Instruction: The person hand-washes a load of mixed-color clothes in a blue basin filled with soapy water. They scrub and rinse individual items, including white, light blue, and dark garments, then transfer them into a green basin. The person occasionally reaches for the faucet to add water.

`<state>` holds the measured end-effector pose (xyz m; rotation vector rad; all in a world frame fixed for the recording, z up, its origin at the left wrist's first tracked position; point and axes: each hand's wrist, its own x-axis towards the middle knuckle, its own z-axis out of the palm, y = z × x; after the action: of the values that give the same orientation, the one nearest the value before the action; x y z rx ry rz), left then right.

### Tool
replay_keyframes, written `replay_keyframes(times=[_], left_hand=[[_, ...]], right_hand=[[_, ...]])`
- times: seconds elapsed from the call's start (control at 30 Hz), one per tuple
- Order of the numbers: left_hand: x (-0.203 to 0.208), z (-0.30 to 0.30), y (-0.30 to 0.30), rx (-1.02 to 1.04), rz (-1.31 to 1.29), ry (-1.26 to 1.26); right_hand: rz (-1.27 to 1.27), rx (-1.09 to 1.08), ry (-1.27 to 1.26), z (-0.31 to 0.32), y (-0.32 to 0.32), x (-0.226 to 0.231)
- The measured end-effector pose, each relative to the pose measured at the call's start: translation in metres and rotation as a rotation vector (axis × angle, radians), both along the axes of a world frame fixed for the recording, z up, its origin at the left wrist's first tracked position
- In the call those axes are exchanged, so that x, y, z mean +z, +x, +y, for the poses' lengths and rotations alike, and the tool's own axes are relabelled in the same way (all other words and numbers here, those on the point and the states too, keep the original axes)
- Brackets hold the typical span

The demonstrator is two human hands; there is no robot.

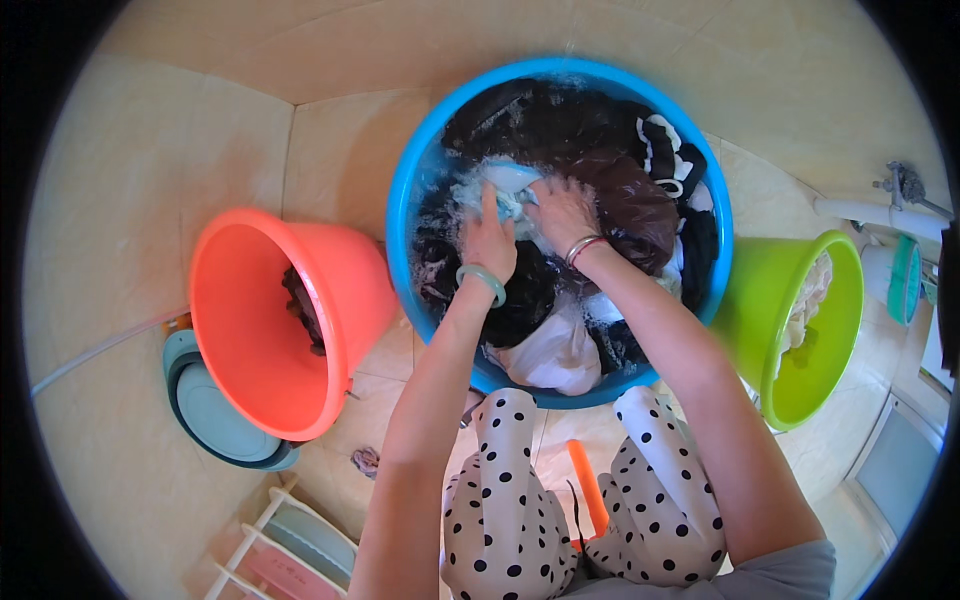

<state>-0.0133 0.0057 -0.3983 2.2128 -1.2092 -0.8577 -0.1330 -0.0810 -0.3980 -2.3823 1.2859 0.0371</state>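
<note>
1. Round, smooth blue basin (400,210); crumpled, wet pale-blue cloth (512,178) lies at 11 o'clock from its centre, glossy brown fabric (640,215) near 3, puffed white fabric (556,352) at 6.
2. Foamy water (466,190) blurs the cloth's edges; some fingertips are hidden.
3. Left hand (488,245): fingers parted, touching cloth. Right hand (563,212): fingers bent against it. Whether either grips, I cannot tell.

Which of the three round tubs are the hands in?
The blue tub, between the orange tub and the green tub: only it has the left hand and right hand inside.
</note>
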Motion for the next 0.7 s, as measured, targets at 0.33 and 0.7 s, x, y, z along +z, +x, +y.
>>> replay_keyframes(times=[0.33,0.7], left_hand=[[0.119,0.031,-0.045,0.688,1.325,-0.403],[0.137,0.034,-0.025,0.515,1.939,-0.390]], right_hand=[[-1.058,0.087,-0.064,0.032,-0.023,0.114],[-1.498,0.469,0.234,0.053,-0.051,0.178]])
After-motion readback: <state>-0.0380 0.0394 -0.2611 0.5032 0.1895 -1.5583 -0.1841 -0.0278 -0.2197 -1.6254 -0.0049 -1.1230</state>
